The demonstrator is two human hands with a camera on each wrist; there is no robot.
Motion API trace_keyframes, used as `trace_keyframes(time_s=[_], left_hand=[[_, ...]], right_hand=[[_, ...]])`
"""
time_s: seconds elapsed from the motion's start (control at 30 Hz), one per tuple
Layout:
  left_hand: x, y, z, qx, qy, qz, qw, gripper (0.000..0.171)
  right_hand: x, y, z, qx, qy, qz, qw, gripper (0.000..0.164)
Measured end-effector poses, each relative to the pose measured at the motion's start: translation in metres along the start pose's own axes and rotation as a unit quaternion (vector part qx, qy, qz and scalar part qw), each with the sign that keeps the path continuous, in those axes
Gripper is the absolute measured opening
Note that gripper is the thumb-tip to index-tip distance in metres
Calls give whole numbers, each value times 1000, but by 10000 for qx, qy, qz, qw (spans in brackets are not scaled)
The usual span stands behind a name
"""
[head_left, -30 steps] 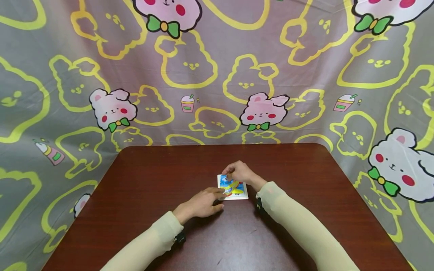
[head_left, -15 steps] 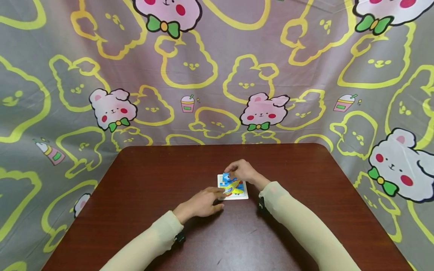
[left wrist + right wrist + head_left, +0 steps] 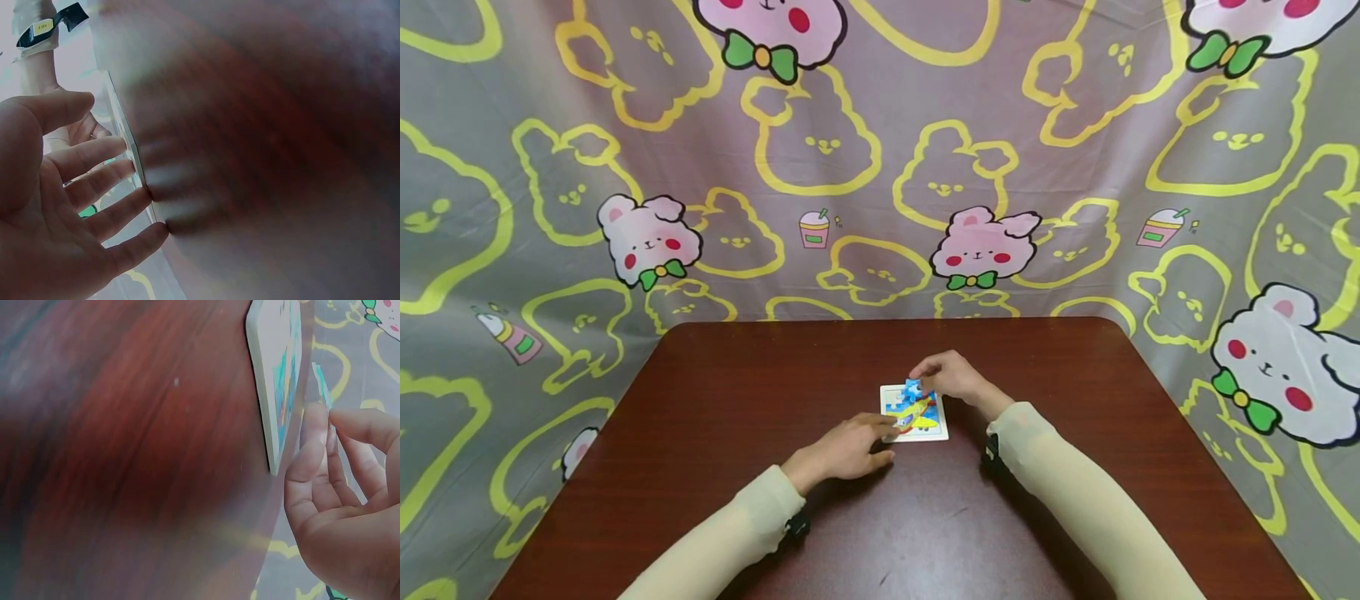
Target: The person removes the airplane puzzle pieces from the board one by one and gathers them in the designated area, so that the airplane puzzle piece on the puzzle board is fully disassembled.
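"While the left hand (image 3: 844, 450), fingers spread, touches the left edge of the board (image 3: 942, 436), where is the piece (image 3: 912, 389)?"

"Beyond and rightward, raised off the board's far side, pinched by the right hand (image 3: 957, 377), thumb against fingers; the left hand is farther from it."

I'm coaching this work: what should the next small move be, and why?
Probably carry the puzzle piece rightward and lay it on the table: the right hand pinches it raised off the puzzle board, while the left hand lies at the board's left edge.
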State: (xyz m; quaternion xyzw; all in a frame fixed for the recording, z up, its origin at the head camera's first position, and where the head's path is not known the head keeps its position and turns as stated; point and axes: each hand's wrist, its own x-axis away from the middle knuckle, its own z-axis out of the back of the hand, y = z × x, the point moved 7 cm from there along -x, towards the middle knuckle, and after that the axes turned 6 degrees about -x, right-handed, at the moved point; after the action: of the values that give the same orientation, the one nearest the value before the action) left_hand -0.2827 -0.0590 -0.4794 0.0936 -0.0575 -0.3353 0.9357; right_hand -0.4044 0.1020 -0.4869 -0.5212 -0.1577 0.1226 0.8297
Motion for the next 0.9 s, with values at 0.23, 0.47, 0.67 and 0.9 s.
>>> trace_keyframes(time_s=[0.23,0.47,0.67,0.9], left_hand=[[0,0,-1,-53,-101,105,9999,42],[0,-2,-3,-68,-143,146,9998,43],[0,-2,-4,-109,-65,58,9999,42],[0,-3,-4,-114,-68,74,9999,43]], right_hand=[[3,5,14,68,132,-98,9998,15],[7,13,26,-38,243,-184,9995,16],[9,19,36,-27,224,-219,9995,17],[13,24,46,64,227,-233,9995,19]])
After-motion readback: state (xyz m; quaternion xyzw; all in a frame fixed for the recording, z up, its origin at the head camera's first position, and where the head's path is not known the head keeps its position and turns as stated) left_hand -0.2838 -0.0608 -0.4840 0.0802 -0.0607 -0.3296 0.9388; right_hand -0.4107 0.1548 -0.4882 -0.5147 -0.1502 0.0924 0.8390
